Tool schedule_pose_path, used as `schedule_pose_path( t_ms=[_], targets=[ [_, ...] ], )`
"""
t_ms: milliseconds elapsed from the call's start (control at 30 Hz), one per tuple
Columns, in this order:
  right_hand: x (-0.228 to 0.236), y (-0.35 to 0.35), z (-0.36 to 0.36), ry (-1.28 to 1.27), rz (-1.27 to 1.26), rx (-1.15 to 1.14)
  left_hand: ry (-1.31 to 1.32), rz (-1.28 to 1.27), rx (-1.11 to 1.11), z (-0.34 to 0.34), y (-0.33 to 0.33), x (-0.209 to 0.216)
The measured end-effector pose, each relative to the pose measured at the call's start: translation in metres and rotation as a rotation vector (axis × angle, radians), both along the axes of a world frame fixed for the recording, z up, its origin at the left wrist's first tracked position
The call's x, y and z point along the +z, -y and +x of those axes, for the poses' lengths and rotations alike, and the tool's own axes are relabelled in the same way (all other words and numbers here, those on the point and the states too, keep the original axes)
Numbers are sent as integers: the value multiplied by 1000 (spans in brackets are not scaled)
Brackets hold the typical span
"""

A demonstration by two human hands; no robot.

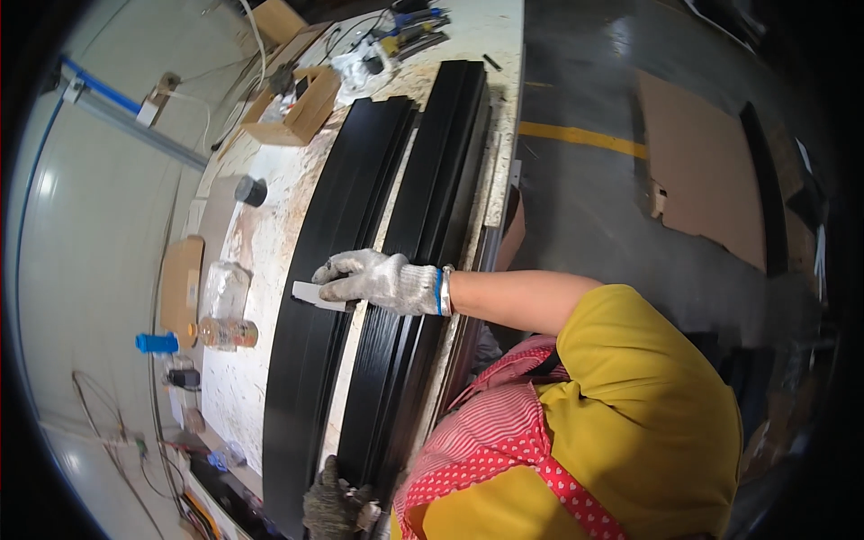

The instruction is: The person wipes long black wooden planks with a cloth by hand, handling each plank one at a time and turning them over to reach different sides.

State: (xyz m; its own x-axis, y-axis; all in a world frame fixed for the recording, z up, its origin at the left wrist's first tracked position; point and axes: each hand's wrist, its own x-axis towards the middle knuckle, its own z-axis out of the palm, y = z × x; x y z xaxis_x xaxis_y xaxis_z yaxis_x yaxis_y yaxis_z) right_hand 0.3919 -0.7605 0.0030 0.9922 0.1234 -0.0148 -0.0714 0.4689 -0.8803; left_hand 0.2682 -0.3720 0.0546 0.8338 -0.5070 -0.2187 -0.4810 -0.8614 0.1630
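Two long black moulded strips lie side by side on a white worktable: an outer strip [346, 198] and an inner strip [441, 171], with a narrow pale gap between them. My right hand [382, 281], in a whitish knit glove, presses a flat pale pad [317, 295] against the outer strip, fingers closed over it. What the pad is made of I cannot make out. At the lower edge, my left hand [333, 506] wears a dark grey glove. It is curled at the near part of the strips, beside a small pale bit that is too unclear to name.
Along the worktable's [274, 193] far side stand a wooden box [310, 108], a dark grey cup [250, 190], a clear bottle [227, 333] and a blue item [157, 343]. Hand tools [418, 31] lie at the top. Cardboard [702, 171] lies on the floor at right.
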Motion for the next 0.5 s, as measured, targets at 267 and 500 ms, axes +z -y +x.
schedule_pose_path(
  t_ms=[267,500],
  targets=[
    [-15,106,37,803,-904,-104,-38,407,486,-12,72,19],
    [-58,225,84,924,-969,-57,35,159,550,-2,165,-1]
  ],
)
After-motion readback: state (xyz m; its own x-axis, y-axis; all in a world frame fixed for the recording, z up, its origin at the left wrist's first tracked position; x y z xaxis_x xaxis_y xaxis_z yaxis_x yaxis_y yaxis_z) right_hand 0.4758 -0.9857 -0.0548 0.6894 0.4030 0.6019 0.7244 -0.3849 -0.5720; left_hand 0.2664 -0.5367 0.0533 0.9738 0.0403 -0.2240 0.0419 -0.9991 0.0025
